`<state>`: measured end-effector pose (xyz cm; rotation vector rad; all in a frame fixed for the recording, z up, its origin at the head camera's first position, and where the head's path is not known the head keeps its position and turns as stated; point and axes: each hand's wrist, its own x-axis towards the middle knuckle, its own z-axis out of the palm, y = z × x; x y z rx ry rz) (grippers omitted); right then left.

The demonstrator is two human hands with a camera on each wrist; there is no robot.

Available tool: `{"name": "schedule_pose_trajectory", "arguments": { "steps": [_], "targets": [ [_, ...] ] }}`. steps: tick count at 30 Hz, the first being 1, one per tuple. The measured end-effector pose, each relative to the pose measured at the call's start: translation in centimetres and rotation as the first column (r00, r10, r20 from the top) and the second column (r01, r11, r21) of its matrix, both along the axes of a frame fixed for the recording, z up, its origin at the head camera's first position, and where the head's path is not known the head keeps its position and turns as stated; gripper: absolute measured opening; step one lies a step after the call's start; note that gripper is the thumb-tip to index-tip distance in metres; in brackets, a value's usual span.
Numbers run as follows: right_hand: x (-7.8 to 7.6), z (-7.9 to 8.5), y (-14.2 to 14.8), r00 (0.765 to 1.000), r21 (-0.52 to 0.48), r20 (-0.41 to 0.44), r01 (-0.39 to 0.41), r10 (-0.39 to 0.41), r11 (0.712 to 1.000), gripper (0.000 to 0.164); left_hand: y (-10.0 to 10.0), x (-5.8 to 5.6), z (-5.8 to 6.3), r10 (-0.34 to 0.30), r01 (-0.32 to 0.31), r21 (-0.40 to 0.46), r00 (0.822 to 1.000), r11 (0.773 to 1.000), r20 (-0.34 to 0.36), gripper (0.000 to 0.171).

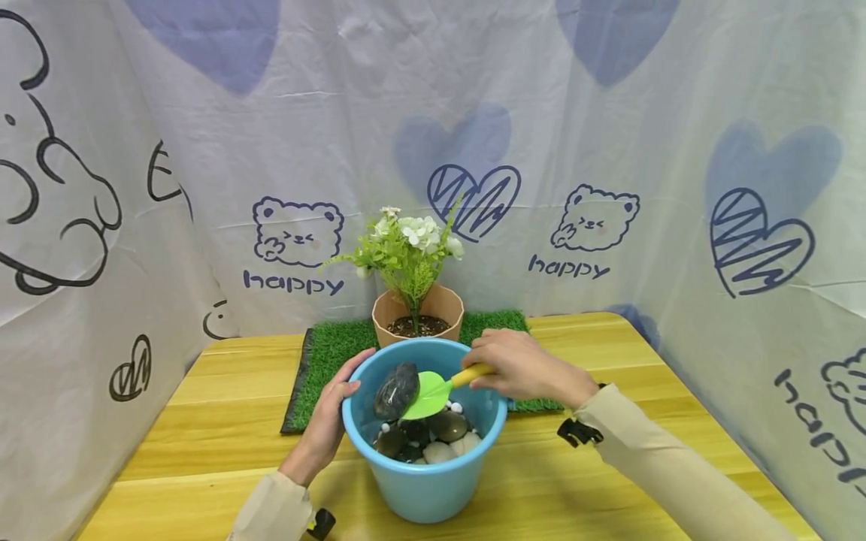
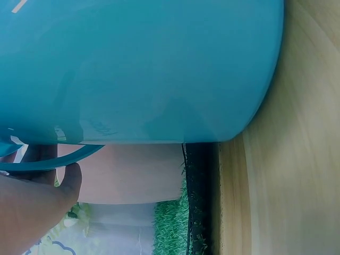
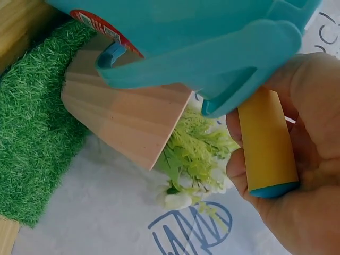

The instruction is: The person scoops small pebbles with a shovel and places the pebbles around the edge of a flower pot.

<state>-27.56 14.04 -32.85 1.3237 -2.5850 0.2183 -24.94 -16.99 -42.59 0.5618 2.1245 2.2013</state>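
Note:
A light blue bucket (image 1: 426, 481) stands on the table with dark and pale stones (image 1: 440, 452) and small white balls inside. My left hand (image 1: 326, 424) holds its left side at the rim, and the left wrist view shows thumb and fingers about the teal band (image 2: 74, 156) there. With curled fingers my right hand (image 1: 517, 368) grips the yellow handle (image 3: 268, 143) of a small shovel with a green blade (image 1: 428, 397). The blade slants down inside the bucket, its edge right at a large dark stone (image 1: 397, 392), which it overlaps in the head view near the left inner wall.
Behind the bucket, a tan flowerpot (image 1: 379, 312) with white flowers (image 1: 421, 233) and soil stands on a green turf mat (image 1: 331, 361). The wooden table (image 1: 223, 421) runs out to both sides. White printed curtains (image 1: 433, 90) enclose it at the back and sides.

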Motion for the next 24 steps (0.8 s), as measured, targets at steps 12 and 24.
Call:
{"name": "schedule_pose_trajectory", "arguments": {
  "steps": [12,24],
  "targets": [
    [-0.1,0.2,0.9,1.000,-0.013,0.012,-0.004,0.004,1.000,0.025,0.1,-0.2,-0.2,-0.005,0.005,-0.010,1.000,1.000,0.006,0.054],
    [-0.4,0.5,1.2,1.000,-0.012,0.024,-0.018,0.018,1.000,0.026,0.0,-0.1,-0.1,0.001,-0.001,-0.002,1.000,1.000,0.001,0.054]
  ]
}}
